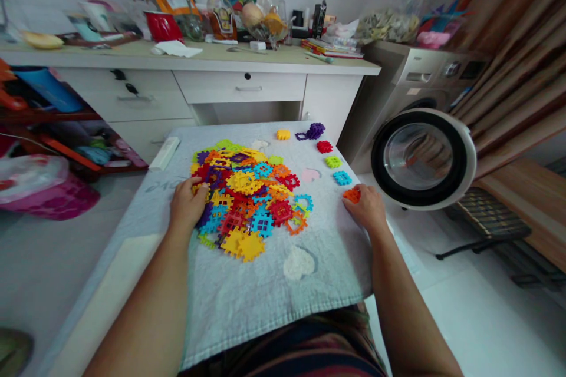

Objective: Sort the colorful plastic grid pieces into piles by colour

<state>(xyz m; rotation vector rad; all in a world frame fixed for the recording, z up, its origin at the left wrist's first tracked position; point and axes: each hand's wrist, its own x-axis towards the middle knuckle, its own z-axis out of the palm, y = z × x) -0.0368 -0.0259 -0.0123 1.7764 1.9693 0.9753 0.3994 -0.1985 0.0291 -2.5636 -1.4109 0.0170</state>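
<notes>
A heap of plastic interlocking tiles [239, 188] in yellow, red, blue, orange, purple and green lies on the cloth-covered table [274, 283]. At the heap's left edge is my left hand [186, 203], its fingers curled in by a yellow tile; what they hold is partly hidden. On the right, my right hand [368, 207] has its fingers closed on an orange block [352, 195]. Beyond it runs a row of similar blocks: blue [342, 178], green [333, 162], red [324, 146], purple [315, 130] and yellow [283, 135].
A white oblong box [164, 154] lies at the table's far left corner. Behind stands a cluttered counter with white drawers [239, 88]. To the right, a washing machine has its round door [424, 159] swung open. A pink bin [48, 191] stands on the left.
</notes>
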